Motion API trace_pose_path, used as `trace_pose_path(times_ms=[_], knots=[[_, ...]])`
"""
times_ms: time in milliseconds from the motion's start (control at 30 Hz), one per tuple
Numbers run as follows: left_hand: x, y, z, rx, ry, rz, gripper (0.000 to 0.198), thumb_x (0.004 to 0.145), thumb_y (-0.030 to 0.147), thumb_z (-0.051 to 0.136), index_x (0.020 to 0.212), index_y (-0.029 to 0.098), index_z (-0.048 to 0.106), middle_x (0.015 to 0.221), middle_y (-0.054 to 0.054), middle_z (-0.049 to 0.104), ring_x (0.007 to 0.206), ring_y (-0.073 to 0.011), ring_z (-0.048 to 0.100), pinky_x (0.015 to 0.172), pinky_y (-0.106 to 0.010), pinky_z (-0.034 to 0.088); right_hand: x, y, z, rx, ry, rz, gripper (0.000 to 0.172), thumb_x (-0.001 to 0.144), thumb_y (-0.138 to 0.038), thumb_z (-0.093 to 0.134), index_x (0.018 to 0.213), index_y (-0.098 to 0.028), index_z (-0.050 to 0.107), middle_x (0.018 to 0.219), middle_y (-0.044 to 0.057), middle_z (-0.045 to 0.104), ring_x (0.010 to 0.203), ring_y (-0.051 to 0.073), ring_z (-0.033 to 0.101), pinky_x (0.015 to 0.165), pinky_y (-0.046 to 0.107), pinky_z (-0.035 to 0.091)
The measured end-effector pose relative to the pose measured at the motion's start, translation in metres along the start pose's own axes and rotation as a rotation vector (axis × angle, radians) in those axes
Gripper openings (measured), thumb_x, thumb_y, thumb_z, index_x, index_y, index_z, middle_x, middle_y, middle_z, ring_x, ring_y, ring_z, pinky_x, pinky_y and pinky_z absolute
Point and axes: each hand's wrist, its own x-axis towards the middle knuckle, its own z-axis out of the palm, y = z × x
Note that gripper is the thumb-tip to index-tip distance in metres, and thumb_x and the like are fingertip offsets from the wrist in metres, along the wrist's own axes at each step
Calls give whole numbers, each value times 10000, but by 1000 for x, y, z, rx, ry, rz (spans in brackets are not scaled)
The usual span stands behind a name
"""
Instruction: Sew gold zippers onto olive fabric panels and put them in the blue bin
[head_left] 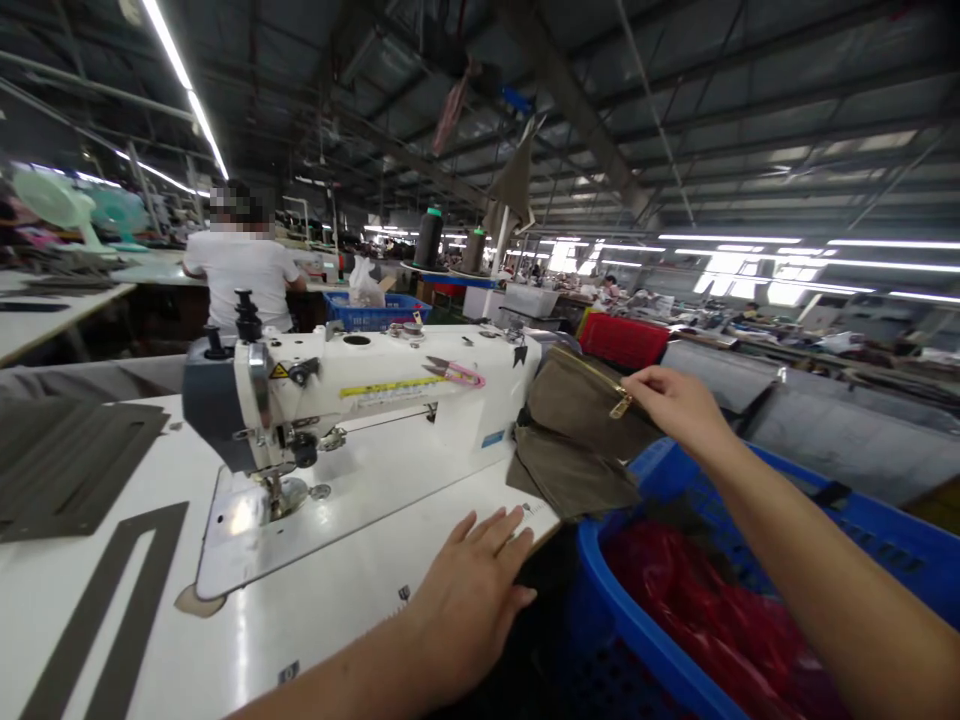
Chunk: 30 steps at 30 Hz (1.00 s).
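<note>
My left hand (469,590) lies flat on the white table (315,610) near its right edge, fingers stretched out and holding nothing. My right hand (675,405) reaches out over a blue basket (862,540) and pinches the olive fabric piece (581,420) at its brass zipper. That fabric hangs off the right end of the white sewing machine (360,400), with more olive fabric folded beneath it.
Pink thread snips (457,374) rest on top of the machine. Grey templates (67,460) lie on the table at left. Red material (705,620) fills the blue basket. A person in a white shirt (240,275) sits ahead. A red crate (622,340) stands behind the fabric.
</note>
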Motion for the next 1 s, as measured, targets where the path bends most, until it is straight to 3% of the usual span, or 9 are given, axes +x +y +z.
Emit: trace_pose_path(times_ms=[67, 133, 267, 400, 533, 667, 833, 1000], knots=[[-1, 0, -3, -171, 113, -76, 428, 831, 206, 483, 1258, 209, 456, 1357, -62, 410, 1237, -222, 386, 1061, -405, 279, -11, -21, -10, 90, -19, -47, 223, 741, -370, 466, 705, -178, 572, 699, 48, 621, 659, 177, 563, 594, 266, 397], [-6, -6, -8, -473, 262, -226, 380, 861, 302, 453, 1222, 191, 491, 1287, -88, 491, 1165, -234, 471, 1007, -406, 358, -36, -49, -4, 251, -177, -141, 248, 743, -416, 470, 715, -191, 570, 665, 20, 600, 633, 166, 550, 578, 258, 400], [-30, -28, -23, -1097, 431, -487, 528, 749, 539, 571, 1023, 88, 589, 1027, -149, 641, 948, -262, 610, 838, -377, 488, -109, -105, 49, 531, -568, -264, 233, 751, -395, 466, 678, -189, 548, 649, 7, 571, 646, 159, 539, 613, 269, 416], [-74, -48, -31, -1211, 501, -696, 485, 570, 522, 737, 769, 95, 623, 730, -64, 677, 732, -193, 642, 757, -295, 501, -172, -138, 108, 816, -915, -101, 179, 758, -355, 482, 688, -191, 488, 586, -25, 520, 576, 135, 535, 549, 250, 447], [-111, -53, -37, -1193, 449, -793, 454, 598, 495, 725, 765, 86, 625, 684, -60, 664, 650, -149, 634, 654, -233, 499, -197, -154, 133, 946, -1087, -80, 193, 780, -364, 510, 724, -180, 513, 640, -11, 558, 604, 136, 566, 575, 258, 489], [-122, -55, -43, -1169, 404, -835, 359, 717, 426, 648, 828, 85, 617, 741, -84, 672, 700, -166, 655, 684, -253, 511, -201, -161, 136, 943, -1101, -125, 300, 824, -424, 460, 737, -158, 571, 655, 4, 571, 616, 136, 576, 583, 256, 501], [-118, -67, -44, -1023, 376, -958, 197, 757, 285, 600, 675, 107, 576, 581, -38, 638, 572, -145, 641, 543, -227, 515, -198, -160, 135, 850, -1098, -207, 268, 834, -361, 442, 812, -154, 610, 704, 23, 606, 640, 147, 588, 593, 267, 495], [-117, -74, -45, -945, 314, -975, 219, 730, 259, 600, 573, 123, 532, 525, -28, 614, 506, -147, 623, 479, -235, 506, -173, -147, 150, 213, -554, -375, 177, 803, -297, 494, 789, -147, 587, 790, 81, 611, 778, 220, 576, 728, 345, 424]])
